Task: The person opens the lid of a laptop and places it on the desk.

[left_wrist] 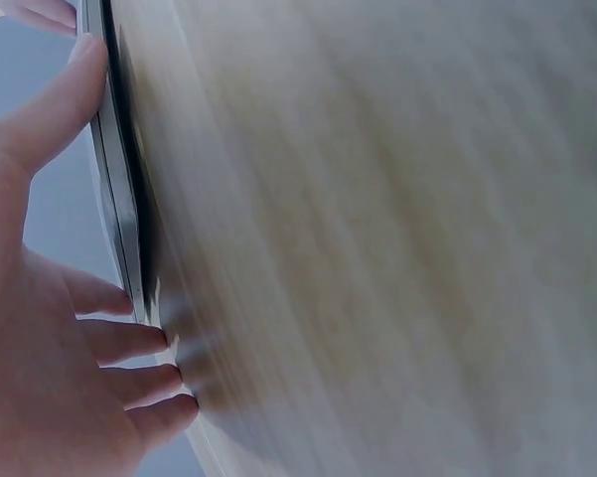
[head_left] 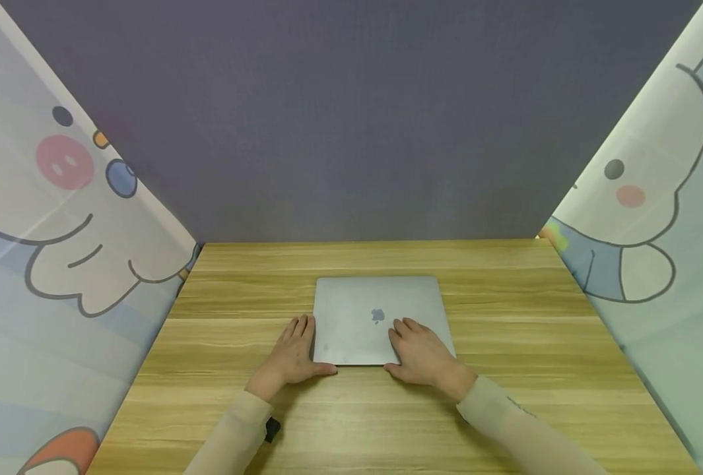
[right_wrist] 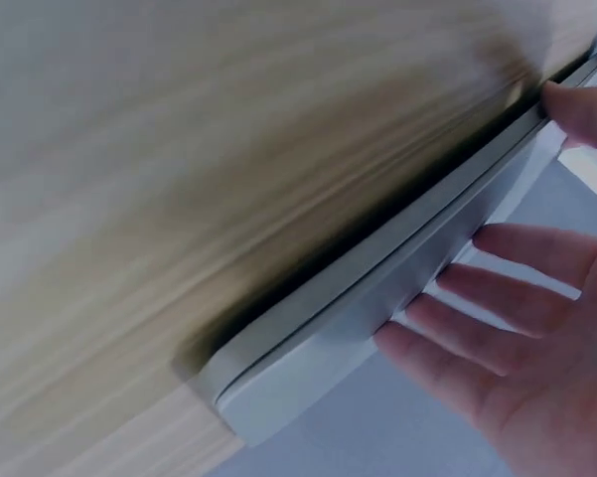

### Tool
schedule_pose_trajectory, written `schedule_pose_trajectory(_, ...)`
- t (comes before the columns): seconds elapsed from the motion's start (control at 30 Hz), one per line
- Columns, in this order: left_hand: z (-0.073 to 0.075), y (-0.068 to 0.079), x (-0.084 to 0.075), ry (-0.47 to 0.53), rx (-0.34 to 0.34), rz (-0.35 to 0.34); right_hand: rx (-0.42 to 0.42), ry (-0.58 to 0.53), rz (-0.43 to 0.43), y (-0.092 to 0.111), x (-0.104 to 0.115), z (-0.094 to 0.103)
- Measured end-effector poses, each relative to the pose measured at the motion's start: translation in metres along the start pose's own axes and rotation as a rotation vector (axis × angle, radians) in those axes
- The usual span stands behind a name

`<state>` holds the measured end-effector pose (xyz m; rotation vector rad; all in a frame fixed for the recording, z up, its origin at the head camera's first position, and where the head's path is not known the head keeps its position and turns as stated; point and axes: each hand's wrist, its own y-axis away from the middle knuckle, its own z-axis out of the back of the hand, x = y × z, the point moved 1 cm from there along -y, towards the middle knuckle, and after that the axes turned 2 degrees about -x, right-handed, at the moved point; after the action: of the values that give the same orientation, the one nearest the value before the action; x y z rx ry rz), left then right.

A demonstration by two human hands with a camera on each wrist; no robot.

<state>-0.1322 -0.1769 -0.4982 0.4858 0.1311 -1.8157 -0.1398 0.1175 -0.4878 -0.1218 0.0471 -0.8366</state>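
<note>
Fingers (right_wrist: 507, 298) of the right hand (head_left: 420, 356), nearly straight and slightly apart, rest on one closed laptop (head_left: 351, 330), its thumb at the front edge; those of the left hand (head_left: 292, 356), also extended, lie along its left side, thumb at the front corner. Smooth, grey and metallic, round-cornered, with one dark apple logo (head_left: 377, 316), the laptop sits flat on the wood-grained table (head_left: 351, 422). Two pale sleeves (head_left: 232, 432) are cut off below; one black object (head_left: 272, 429), partly hidden, is hard to identify.

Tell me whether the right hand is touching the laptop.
Touching. The right wrist view shows it: the right hand has its fingers resting against the laptop, the tips meeting its surface without a gap.
</note>
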Motion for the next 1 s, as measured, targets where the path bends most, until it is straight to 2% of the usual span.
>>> schedule_pose_trajectory(0.23, 0.000, 0.001, 0.002, -0.017, -0.005, -0.026, -0.087, 0.117, 0.106, -0.003, -0.005, -0.004)
schedule_pose_trajectory(0.53, 0.002, 0.003, 0.007, 0.034, -0.004, -0.017, -0.107, 0.245, 0.210, -0.001, -0.007, -0.007)
schedule_pose_trajectory(0.73, 0.003, 0.006, 0.010, 0.076, 0.014, -0.010, -0.088, 0.257, 0.219, 0.000, -0.006, -0.001)
schedule_pose_trajectory(1.0, 0.008, 0.009, 0.014, 0.154, 0.024, -0.006, -0.126, 0.247, 0.258, 0.000, -0.006, 0.008)
